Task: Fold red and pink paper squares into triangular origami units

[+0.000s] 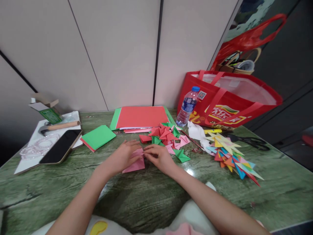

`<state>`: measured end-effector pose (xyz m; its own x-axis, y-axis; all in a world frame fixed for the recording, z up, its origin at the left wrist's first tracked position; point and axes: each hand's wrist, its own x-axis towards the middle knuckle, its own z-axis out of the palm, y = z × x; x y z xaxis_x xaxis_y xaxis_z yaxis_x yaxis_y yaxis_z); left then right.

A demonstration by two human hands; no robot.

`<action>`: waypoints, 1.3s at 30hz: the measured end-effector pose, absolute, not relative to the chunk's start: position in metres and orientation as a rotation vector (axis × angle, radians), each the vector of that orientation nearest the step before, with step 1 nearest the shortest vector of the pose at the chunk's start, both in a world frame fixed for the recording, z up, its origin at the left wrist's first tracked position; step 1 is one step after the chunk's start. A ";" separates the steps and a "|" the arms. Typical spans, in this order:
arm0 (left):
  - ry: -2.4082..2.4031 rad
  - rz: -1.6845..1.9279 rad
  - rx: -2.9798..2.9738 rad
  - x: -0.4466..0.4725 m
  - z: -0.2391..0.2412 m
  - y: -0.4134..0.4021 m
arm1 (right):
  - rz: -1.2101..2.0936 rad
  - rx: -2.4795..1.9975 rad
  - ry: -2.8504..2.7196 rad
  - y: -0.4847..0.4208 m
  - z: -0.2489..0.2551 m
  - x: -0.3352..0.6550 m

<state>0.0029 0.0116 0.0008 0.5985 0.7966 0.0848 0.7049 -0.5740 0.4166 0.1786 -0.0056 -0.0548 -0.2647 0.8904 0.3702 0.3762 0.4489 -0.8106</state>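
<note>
A pink sheet of paper (135,164) lies on the green marbled table (146,199) in front of me. My left hand (123,156) rests flat on its left part, fingers stretched out. My right hand (158,156) pinches the sheet's upper right edge with fingers pressed together. Just beyond the hands lies a heap of folded red, green and pink paper pieces (168,137).
A stack of red and green paper sheets (140,117) lies at the back, a smaller green stack (98,137) to the left. A phone (61,147), a hammer (58,126) and a small box (46,109) sit far left. A water bottle (187,107), a red bag (232,101), scissors (254,142) and a multicoloured folded model (232,156) are right.
</note>
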 end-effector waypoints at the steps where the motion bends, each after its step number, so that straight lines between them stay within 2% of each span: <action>1: 1.207 0.403 2.525 0.002 -0.001 0.013 | 0.804 -1.080 -1.773 -0.006 -0.055 0.178; 5: 1.192 0.571 2.569 0.000 -0.006 0.018 | 0.970 -1.076 -1.559 -0.007 -0.054 0.176; 14: 1.544 1.094 2.112 -0.005 -0.002 0.024 | 0.938 -0.993 -1.241 -0.011 -0.044 0.176; 18: 1.562 1.017 2.012 -0.005 0.004 0.023 | 0.971 -0.948 -1.143 -0.012 -0.043 0.174; 22: 1.322 0.858 1.657 0.002 0.009 0.016 | 0.967 -0.948 -1.155 -0.013 -0.042 0.174; 26: 1.124 0.861 1.486 0.004 0.009 0.015 | 0.898 -0.941 -1.225 -0.012 -0.044 0.175; 39: 1.206 0.815 1.720 0.004 0.012 0.014 | 0.712 -0.918 -1.481 -0.013 -0.037 0.179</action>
